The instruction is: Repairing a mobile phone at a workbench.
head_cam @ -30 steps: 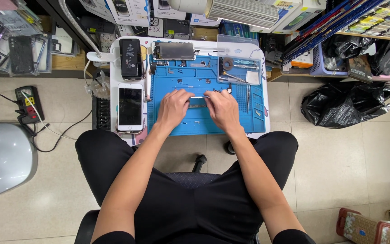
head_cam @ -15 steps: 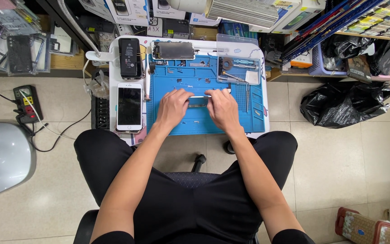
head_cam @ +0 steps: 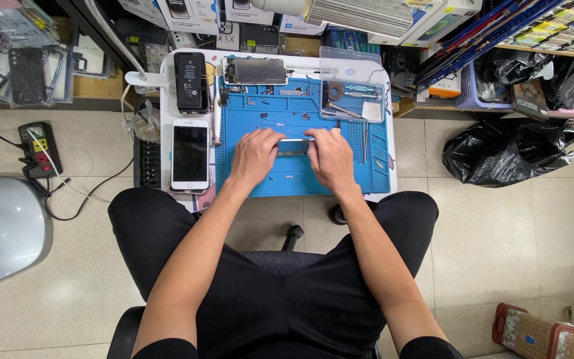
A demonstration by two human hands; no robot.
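I see both hands mid-frame over the blue mat: my left hand and right hand grip the ends of a small dark phone part, fingers clenched on it. A white phone lies left on the tabletop.

A small, flat phone part, dark with a pale silvery top edge, lies level on the blue mat, its long side running from 9 to 3 o'clock. It sits near the mat's middle. The left hand covers its 9 o'clock end and the right hand its 3 o'clock end, so only the middle shows.
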